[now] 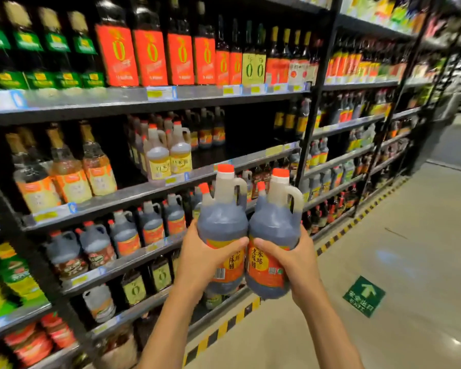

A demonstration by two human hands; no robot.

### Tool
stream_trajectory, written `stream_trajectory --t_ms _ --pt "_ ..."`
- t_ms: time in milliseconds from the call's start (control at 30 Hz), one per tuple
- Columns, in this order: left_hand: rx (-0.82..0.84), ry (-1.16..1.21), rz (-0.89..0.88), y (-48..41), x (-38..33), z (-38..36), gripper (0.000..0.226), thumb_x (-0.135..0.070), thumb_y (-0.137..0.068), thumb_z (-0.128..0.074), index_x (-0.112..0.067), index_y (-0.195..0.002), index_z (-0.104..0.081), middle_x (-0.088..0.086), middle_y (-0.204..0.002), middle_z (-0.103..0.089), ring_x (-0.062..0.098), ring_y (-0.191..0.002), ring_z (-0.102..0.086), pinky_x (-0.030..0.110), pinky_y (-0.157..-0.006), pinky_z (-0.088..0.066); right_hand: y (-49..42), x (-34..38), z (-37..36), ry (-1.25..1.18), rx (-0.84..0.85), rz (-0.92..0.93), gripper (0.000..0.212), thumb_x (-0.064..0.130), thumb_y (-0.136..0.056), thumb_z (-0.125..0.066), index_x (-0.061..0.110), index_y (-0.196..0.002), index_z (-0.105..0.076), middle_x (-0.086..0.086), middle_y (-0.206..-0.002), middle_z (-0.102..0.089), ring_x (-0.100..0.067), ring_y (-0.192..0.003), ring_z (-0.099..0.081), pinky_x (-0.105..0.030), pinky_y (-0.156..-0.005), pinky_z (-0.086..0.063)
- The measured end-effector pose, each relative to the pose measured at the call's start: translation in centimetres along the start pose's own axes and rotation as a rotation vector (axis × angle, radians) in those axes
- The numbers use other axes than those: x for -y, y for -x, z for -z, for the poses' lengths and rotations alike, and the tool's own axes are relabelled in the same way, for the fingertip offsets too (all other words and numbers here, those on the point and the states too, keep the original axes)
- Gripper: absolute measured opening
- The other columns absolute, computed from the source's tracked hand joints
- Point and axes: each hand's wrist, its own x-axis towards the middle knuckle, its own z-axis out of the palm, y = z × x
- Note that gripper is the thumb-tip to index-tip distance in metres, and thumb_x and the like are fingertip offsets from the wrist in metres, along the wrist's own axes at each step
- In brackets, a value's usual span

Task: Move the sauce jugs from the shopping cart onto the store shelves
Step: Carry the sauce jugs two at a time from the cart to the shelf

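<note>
I hold two dark sauce jugs side by side in front of the store shelves. My left hand [202,254] grips the left jug [222,222] around its lower body. My right hand [296,258] grips the right jug [273,227] the same way. Both jugs stand upright, touch each other, and have orange caps, side handles and orange labels. Matching jugs [151,225] stand in a row on the shelf [133,259] left of my hands. The shopping cart is out of view.
Black shelving [144,99] full of bottles fills the left and runs away to the right. A black-and-yellow striped line [221,328] marks the floor along the shelf base. A green arrow sticker [363,295] lies on the tiled aisle floor at right.
</note>
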Motion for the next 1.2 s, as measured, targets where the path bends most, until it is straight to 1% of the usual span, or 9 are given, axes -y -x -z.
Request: stream_trajectory --t_ms 67,200,333,500,567,667,833,1100,1200 --pt "0.024 0.013 -0.001 -3.6 1.2 -2.2 0.071 -0.042 -0.046 -0.09 -0.033 -0.11 -0.061 -0.022 -0.1 -0.073 -0.004 -0.09 -0.069 0.012 -0.063 -0.054 -3.5 -0.8 0.9 0.005 -0.023 -0.003 0.091 0.046 -0.043 -0.094 0.026 -0.125 -0.06 0.002 -0.116 -0.072 -0.022 -0.1 -0.073 -0.048 -0.081 -0.06" --pt "0.079 0.036 0.014 -11.4 2.7 -6.1 0.084 -0.045 -0.04 -0.092 -0.031 -0.116 -0.06 -0.017 -0.105 -0.072 -0.003 -0.092 -0.069 0.014 -0.064 -0.055 -11.3 -2.0 2.4 0.012 -0.061 -0.036 0.094 0.048 -0.04 -0.095 0.029 -0.125 -0.061 0.001 -0.118 -0.072 -0.021 -0.1 -0.072 -0.047 -0.081 -0.06" --pt "0.107 0.046 -0.014 -18.5 3.3 -9.4 0.079 -0.045 -0.04 -0.092 -0.031 -0.111 -0.061 -0.019 -0.103 -0.073 -0.001 -0.094 -0.069 0.016 -0.067 -0.056 -18.7 -2.4 3.1 0.008 -0.098 -0.004 0.091 0.048 -0.038 -0.094 0.033 -0.121 -0.061 0.004 -0.117 -0.071 -0.02 -0.101 -0.072 -0.044 -0.082 -0.059" --pt "0.103 0.017 0.002 -24.8 4.0 -12.2 0.096 -0.054 -0.036 -0.092 -0.033 -0.122 -0.055 -0.014 -0.116 -0.068 0.005 -0.104 -0.067 0.036 -0.086 -0.057 -26.1 -3.5 3.8 0.007 -0.07 0.018 0.079 0.034 -0.049 -0.098 0.034 -0.119 -0.062 0.008 -0.111 -0.074 -0.014 -0.096 -0.073 -0.031 -0.073 -0.061" --pt "0.08 -0.008 -0.001 -27.3 4.5 -13.2 0.098 -0.056 -0.035 -0.092 -0.034 -0.122 -0.055 -0.015 -0.116 -0.068 0.004 -0.104 -0.066 0.034 -0.085 -0.057 -29.1 -4.0 4.0 -0.003 -0.044 0.023 0.077 0.033 -0.048 -0.097 0.034 -0.117 -0.063 0.009 -0.109 -0.074 -0.012 -0.094 -0.073 -0.028 -0.07 -0.061" --pt "0.043 -0.038 -0.023 -30.7 5.4 -14.9 0.092 -0.055 -0.038 -0.094 -0.035 -0.12 -0.056 -0.018 -0.111 -0.069 -0.005 -0.098 -0.066 0.015 -0.071 -0.055 -33.7 -4.8 4.2 -0.025 0.018 0.012 0.079 0.037 -0.046 -0.09 0.031 -0.12 -0.061 0.008 -0.11 -0.074 -0.014 -0.096 -0.073 -0.038 -0.077 -0.06" --pt "-0.107 -0.052 -0.028 -35.5 6.1 -17.5 0.083 -0.057 -0.035 -0.09 -0.037 -0.11 -0.058 -0.03 -0.099 -0.069 -0.008 -0.088 -0.067 0.01 -0.063 -0.053 -41.6 -6.1 4.8 -0.039 0.168 0.03 0.071 0.024 -0.057 -0.094 0.024 -0.12 -0.061 0.003 -0.111 -0.074 -0.017 -0.097 -0.073 -0.039 -0.077 -0.06" --pt "-0.368 -0.134 -0.022 -39.8 5.2 -19.6 0.089 -0.051 -0.041 -0.09 -0.032 -0.121 -0.055 -0.015 -0.112 -0.068 -0.004 -0.095 -0.066 0.019 -0.07 -0.056 -51.3 -6.6 3.3 -0.094 0.423 0.077 0.072 0.02 -0.061 -0.092 0.018 -0.125 -0.058 0.0 -0.115 -0.072 -0.018 -0.101 -0.071 -0.045 -0.082 -0.059" --pt "-0.415 -0.174 -0.021 -40.4 5.2 -19.3 0.093 -0.054 -0.042 -0.089 -0.033 -0.125 -0.053 -0.016 -0.116 -0.066 -0.006 -0.097 -0.065 0.017 -0.069 -0.055 -52.7 -7.0 2.3 -0.145 0.487 0.088 0.075 0.028 -0.056 -0.09 0.022 -0.124 -0.059 0.003 -0.114 -0.072 -0.016 -0.101 -0.072 -0.037 -0.077 -0.061"
